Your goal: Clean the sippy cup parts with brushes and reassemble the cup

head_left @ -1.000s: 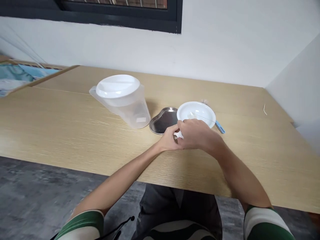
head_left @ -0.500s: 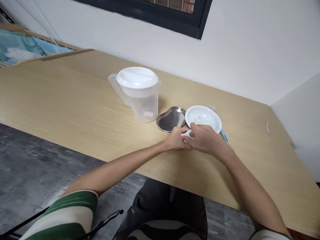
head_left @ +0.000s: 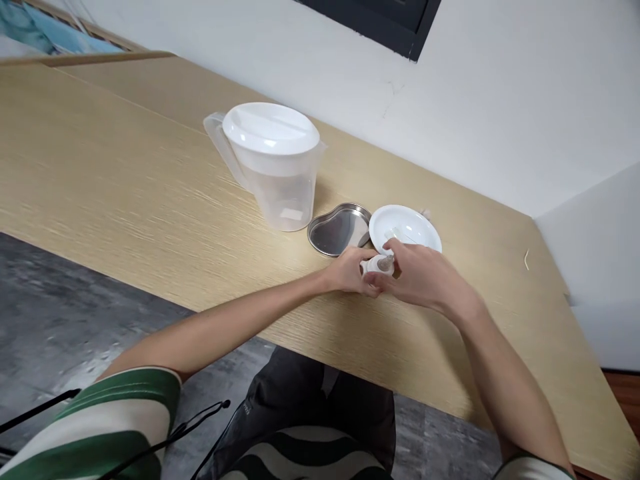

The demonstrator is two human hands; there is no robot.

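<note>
Over the table, in front of the dishes, my left hand [head_left: 350, 270] is closed around a small white bottle [head_left: 371, 267] with a greyish top. My right hand [head_left: 425, 273] curls round the bottle's other side, thumb below and forefinger above the top. Much of the bottle is hidden by my fingers. Just beyond my hands is a white bowl [head_left: 420, 230] with a pale piece inside that I cannot make out. A kidney-shaped steel tray [head_left: 333, 233] lies left of the bowl, its rim close to it.
A clear plastic pitcher [head_left: 285, 193] with a white lid stands left of the tray. A thin pale strip [head_left: 527, 259] lies on the wooden table [head_left: 125, 180] at the right. The white wall [head_left: 480, 120] runs along the back.
The view has shifted slightly. My right fingers have spread a little around the bottle, and its greyish top shows more. The blue handle beside the bowl is now hidden behind my right hand.
</note>
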